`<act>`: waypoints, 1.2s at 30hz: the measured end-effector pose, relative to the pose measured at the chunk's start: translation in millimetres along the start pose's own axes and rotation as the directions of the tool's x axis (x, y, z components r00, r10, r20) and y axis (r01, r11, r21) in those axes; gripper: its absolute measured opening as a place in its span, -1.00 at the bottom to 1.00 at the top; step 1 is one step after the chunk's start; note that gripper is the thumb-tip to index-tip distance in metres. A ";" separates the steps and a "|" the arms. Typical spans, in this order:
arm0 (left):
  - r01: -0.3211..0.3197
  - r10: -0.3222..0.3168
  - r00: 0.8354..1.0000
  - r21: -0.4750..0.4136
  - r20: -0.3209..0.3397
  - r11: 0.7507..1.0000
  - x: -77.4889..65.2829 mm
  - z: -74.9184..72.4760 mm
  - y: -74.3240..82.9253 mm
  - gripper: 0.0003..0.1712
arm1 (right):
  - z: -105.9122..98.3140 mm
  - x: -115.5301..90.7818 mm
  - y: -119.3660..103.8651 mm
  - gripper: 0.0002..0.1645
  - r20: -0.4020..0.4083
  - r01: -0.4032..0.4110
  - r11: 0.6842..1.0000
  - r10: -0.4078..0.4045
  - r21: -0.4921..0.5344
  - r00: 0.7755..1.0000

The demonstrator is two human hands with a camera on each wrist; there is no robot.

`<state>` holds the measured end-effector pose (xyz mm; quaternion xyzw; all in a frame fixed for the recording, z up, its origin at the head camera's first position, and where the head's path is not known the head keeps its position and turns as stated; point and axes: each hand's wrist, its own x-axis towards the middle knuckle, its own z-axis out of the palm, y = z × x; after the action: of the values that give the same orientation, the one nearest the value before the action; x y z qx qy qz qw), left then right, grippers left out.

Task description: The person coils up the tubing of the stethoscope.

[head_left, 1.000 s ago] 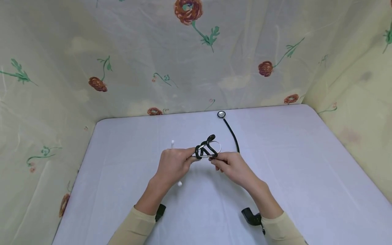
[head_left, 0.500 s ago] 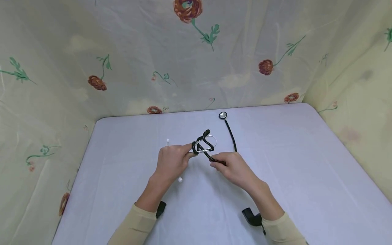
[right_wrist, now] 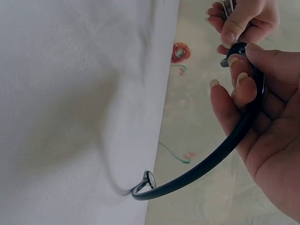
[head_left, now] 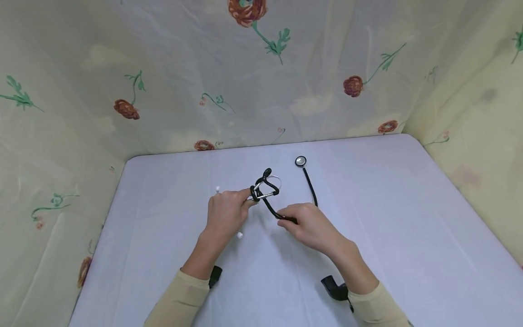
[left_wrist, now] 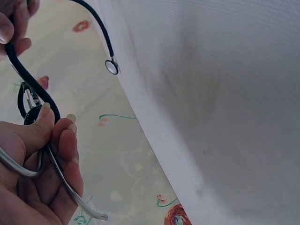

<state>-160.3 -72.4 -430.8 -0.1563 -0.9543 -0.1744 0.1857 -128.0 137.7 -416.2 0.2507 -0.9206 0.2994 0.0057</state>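
Note:
A black stethoscope is held between both hands over the table. In the head view its round chest piece (head_left: 300, 161) lies toward the back at the end of the black tube (head_left: 310, 186). My left hand (head_left: 226, 211) pinches the stethoscope where the tube meets the metal ear tubes (left_wrist: 75, 197). White ear tips (head_left: 239, 235) show beside that hand. At its fingertips is a silver clip (head_left: 266, 196), looking like a carabiner, with black tubing looped about it and a thin ring. My right hand (head_left: 312, 227) pinches the tube farther along; the stretch inside its palm is partly hidden in the head view.
A white-covered table (head_left: 408, 218) lies beneath the hands. Flowered curtains (head_left: 175, 86) hang behind it and at both sides. Black curved pieces (head_left: 335, 288) sit at both wrists by the sleeves.
My left hand has shifted slightly left and away with the clip. The right hand has separated from the clip, and a length of tube now spans between the hands. The chest piece has moved slightly nearer.

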 end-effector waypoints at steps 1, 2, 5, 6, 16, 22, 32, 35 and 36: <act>0.005 -0.005 1.000 0.004 0.002 1.000 0.1 0.3 -0.2 -0.82 | 0.0 -0.1 -0.5 -0.90 0.000 0.006 1.000 -0.006 0.001 1.000; 0.011 -0.011 1.000 0.007 0.005 1.000 0.3 0.8 -0.2 -0.82 | 0.1 -0.3 -0.8 -0.90 0.003 0.008 1.000 -0.008 0.001 1.000; 0.020 -0.021 1.000 0.027 0.019 0.999 0.3 2.5 -0.6 -0.83 | 0.2 -0.3 -2.2 -0.91 0.014 0.017 1.000 -0.017 0.005 1.000; 0.020 -0.021 0.999 0.032 0.025 0.999 0.0 3.0 -0.6 -0.82 | 0.0 -0.1 -3.0 -0.92 0.021 0.019 1.000 -0.020 0.006 1.000; 0.019 -0.024 0.998 0.088 0.055 0.996 -4.6 6.5 -0.4 -0.82 | -4.7 1.6 -15.2 -0.83 0.095 0.034 0.999 -0.034 0.000 0.995; 0.011 -0.022 0.995 0.110 0.102 0.994 -7.2 5.3 3.4 -0.83 | -6.6 5.0 -14.9 -0.86 0.050 0.105 0.994 -0.104 -0.025 0.993; -0.125 0.095 0.976 0.143 0.197 0.982 -10.2 -1.4 9.8 -0.83 | -11.4 10.8 -11.1 -0.86 -0.047 0.157 0.987 -0.156 0.024 0.987; -0.158 0.127 0.964 0.119 0.232 0.980 -12.5 -2.3 13.2 -0.82 | -12.4 12.0 -10.6 -0.85 -0.069 0.174 0.984 -0.172 0.031 0.983; -0.168 0.137 0.961 0.116 0.240 0.979 -13.2 -2.5 14.3 -0.82 | -12.8 12.2 -10.5 -0.85 -0.074 0.178 0.983 -0.175 0.034 0.982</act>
<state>-142.8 -63.7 -430.0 -0.2357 -0.9641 -0.0749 0.0965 -135.6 131.9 -398.0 0.3207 -0.8877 0.3249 0.0600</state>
